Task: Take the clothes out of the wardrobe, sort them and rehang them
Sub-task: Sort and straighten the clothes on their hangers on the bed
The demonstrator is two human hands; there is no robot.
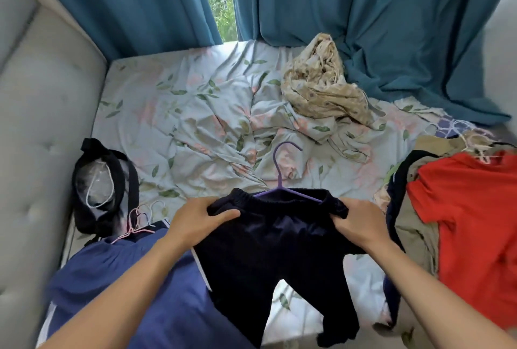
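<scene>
Rumpled floral bed point(195, 102) – both hands (left point(200, 218), right point(356, 218)) pinch dark trousers' point(268, 250) waistband ends, purple hanger point(282, 178) between, legs trailing toward the person.

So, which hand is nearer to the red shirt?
The right hand. It grips the dark pants at the waistband, just beside the red shirt. The left hand grips the waistband's other end, farther away.

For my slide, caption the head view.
Both hands, left hand and right hand, grip dark trousers on a purple hanger over the bed.
</scene>
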